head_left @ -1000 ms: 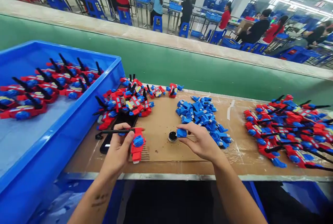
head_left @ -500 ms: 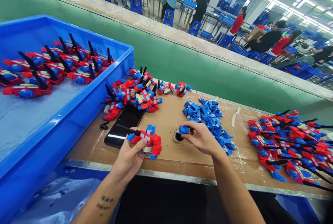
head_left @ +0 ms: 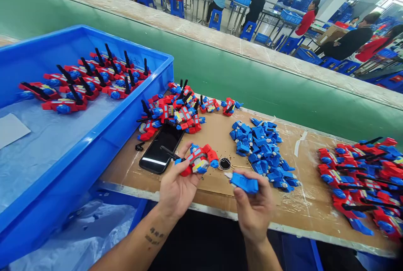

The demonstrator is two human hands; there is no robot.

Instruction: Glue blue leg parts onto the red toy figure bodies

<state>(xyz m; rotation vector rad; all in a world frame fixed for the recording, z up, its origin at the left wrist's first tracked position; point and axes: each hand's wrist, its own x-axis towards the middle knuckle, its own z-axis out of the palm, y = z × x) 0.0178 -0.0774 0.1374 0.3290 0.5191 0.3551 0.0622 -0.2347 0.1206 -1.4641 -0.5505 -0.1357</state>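
Red-and-blue figure sits above the tabletop, pinched between thumb and fingers of the person's left grip. Close beside it, the right grip pinches a blue piece, pale tip toward the figure; the two are apart, so this pair looks unjoined. Several figures already lie in the blue bin, while heaped blue pieces and more figures on the tabletop seem left to handle.

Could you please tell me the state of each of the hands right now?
Left hand: holding a red-and-blue figure.
Right hand: holding a blue part.
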